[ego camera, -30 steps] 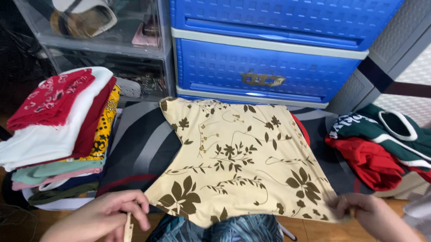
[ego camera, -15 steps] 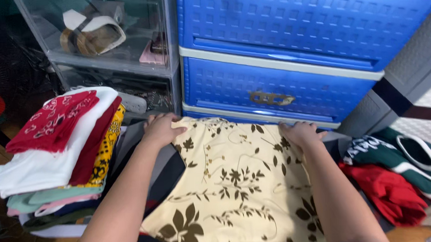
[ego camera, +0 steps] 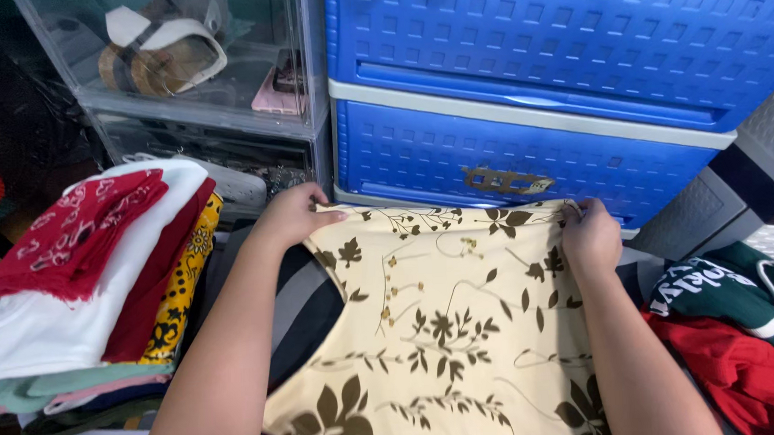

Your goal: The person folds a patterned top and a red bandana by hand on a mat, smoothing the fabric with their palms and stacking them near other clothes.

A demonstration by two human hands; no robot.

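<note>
Right now I have both hands clamped on the far edge of the cream shirt (ego camera: 446, 329) with brown leaves, left hand (ego camera: 290, 218) at eleven o'clock, right hand (ego camera: 589, 238) at one. It lies spread flat before the blue drawers (ego camera: 533, 148). A stack of folded clothes (ego camera: 82, 295) sits at nine o'clock.
</note>
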